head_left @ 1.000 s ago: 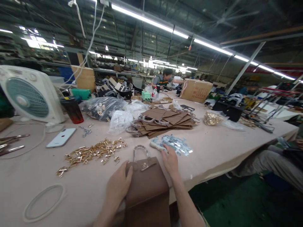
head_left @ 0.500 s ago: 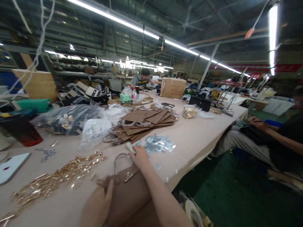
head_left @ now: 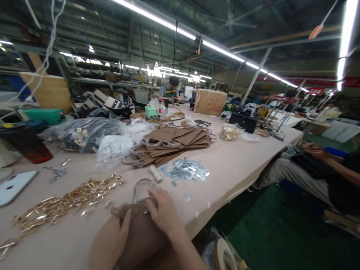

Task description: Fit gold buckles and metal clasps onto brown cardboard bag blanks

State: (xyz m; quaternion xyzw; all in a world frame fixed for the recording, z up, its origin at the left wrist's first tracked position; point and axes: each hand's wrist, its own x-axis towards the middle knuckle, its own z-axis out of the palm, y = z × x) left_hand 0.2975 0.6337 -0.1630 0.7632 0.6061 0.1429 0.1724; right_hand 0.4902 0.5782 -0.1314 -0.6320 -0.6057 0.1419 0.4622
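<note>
A small brown bag [head_left: 140, 234] with a clear loop handle [head_left: 140, 186] lies at the near edge of the table [head_left: 242, 165]. My left hand [head_left: 108, 242] grips its left side, thumb on the front. My right hand [head_left: 161, 212] rests on the bag's top, fingers curled over the metal clasp. A heap of gold metal fittings [head_left: 64, 204] lies to the left. A pile of silver metal plates [head_left: 187, 169] and a small white roll [head_left: 155, 173] lie just beyond the bag.
A stack of brown bags [head_left: 174, 144] sits mid-table, with plastic bags of parts [head_left: 84, 135] behind. A white phone [head_left: 14, 186] and dark red cup [head_left: 26, 148] are at left. A seated person [head_left: 323, 168] is at right; another person [head_left: 168, 90] works far back.
My right hand pulled back from the silver plates and white roll onto the bag's clasp. The view swung right, bringing the seated person into sight.
</note>
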